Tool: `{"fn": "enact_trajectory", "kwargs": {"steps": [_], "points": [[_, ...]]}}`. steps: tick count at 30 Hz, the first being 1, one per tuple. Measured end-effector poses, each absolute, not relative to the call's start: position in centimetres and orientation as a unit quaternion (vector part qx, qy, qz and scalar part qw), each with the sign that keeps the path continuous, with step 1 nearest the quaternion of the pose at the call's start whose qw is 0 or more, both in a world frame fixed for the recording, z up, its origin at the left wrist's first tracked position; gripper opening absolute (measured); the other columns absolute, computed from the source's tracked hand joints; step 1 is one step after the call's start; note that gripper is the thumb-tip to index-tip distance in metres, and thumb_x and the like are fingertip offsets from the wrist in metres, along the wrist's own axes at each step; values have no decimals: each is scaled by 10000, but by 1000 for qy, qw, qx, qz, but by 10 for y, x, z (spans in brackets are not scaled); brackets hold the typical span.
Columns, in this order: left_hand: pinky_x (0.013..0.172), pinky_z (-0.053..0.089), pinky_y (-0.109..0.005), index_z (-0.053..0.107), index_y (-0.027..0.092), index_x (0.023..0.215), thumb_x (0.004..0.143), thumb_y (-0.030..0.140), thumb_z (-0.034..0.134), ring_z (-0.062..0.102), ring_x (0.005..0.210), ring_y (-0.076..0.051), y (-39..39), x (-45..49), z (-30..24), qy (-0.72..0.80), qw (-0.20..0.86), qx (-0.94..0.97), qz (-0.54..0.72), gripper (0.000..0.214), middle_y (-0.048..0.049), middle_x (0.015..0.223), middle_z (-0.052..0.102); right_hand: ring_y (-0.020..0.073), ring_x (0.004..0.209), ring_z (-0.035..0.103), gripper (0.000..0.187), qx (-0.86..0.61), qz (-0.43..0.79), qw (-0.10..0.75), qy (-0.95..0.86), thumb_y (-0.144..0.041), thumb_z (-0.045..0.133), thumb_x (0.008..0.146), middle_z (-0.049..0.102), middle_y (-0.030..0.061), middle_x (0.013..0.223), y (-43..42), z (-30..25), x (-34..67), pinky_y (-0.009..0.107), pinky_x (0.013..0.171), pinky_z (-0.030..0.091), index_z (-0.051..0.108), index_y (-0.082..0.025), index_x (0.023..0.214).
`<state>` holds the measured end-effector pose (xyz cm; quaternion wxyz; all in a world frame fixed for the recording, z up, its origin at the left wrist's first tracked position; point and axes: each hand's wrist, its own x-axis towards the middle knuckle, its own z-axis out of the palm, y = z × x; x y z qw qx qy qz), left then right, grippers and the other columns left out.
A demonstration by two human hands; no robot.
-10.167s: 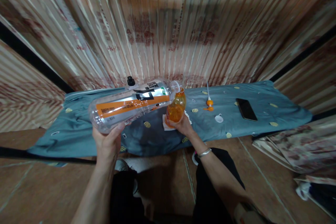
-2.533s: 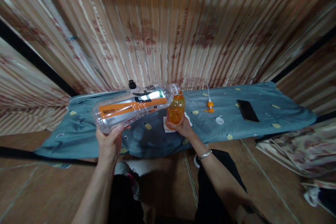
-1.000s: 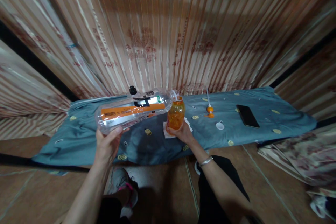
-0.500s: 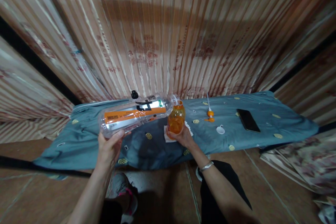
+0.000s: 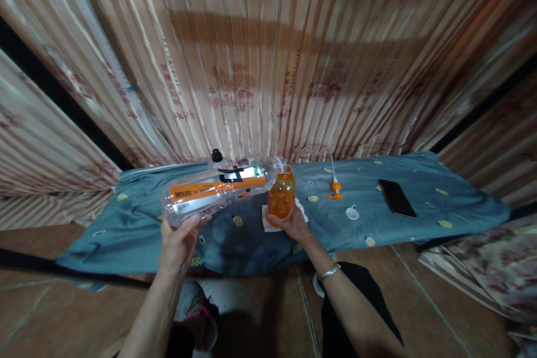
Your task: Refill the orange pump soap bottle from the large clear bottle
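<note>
Gripped near its base by my left hand [image 5: 181, 238], a large clear plastic bottle [image 5: 218, 187] with an orange and silver label lies tilted, its neck to the right. Its mouth meets the open top of an orange translucent bottle [image 5: 282, 197]. My right hand [image 5: 293, 222] is wrapped round the lower part of that orange bottle, which stands upright on a white tissue [image 5: 268, 226]. Some liquid seems to be inside the orange bottle; whether any flows now I cannot tell. An orange pump head [image 5: 334, 190] with a clear tube lies to the right.
A teal patterned cloth [image 5: 235, 249] covers the bench. On it lie a small white round cap-like piece [image 5: 352, 212] and a black phone [image 5: 396, 198]. A black-capped bottle [image 5: 216, 156] stands behind the clear bottle. Striped curtains [image 5: 260, 67] hang behind; dark poles [image 5: 67, 95] flank the bench.
The view has shifted slightly, so things sit a little lower. Both hands keep their holds, and the clear bottle remains tilted at the orange bottle's mouth.
</note>
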<state>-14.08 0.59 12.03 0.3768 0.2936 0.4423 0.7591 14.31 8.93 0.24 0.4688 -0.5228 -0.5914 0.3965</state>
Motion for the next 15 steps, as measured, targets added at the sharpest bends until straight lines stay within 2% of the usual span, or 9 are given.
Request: {"fn": "enact_trajectory", "kwargs": {"steps": [4, 9, 12, 15], "points": [[633, 708, -309, 941, 233, 1219, 454, 442, 1180, 805, 725, -250, 5, -140, 121, 445, 373, 293, 760, 828, -54, 830, 878, 412, 1160, 932, 713, -535, 387, 461, -592, -533, 1027, 693, 950, 118, 1237, 90, -1, 143, 630, 1090, 767, 717, -284, 1284], [734, 758, -358, 934, 244, 1178, 443, 443, 1192, 850, 833, -282, 3, -139, 121, 448, 378, 285, 758, 804, -66, 916, 908, 428, 1184, 931, 716, -532, 385, 462, -595, -542, 1037, 696, 953, 137, 1270, 91, -2, 144, 662, 1112, 762, 722, -279, 1282], [735, 762, -366, 928, 234, 1109, 440, 424, 1192, 852, 829, -282, 3, -139, 121, 447, 378, 282, 760, 744, -72, 935, 911, 428, 1165, 935, 706, -529, 391, 465, -592, -540, 1032, 696, 954, 139, 1259, 91, -2, 143, 659, 1097, 767, 719, -275, 1271], [725, 757, -357, 925, 234, 1159, 460, 427, 1189, 855, 824, -280, 2, -139, 120, 442, 375, 289, 762, 772, -77, 940, 910, 417, 1170, 935, 710, -541, 388, 450, -595, -533, 1040, 700, 950, 134, 1266, 91, -1, 144, 630, 1087, 771, 723, -280, 1283]]}}
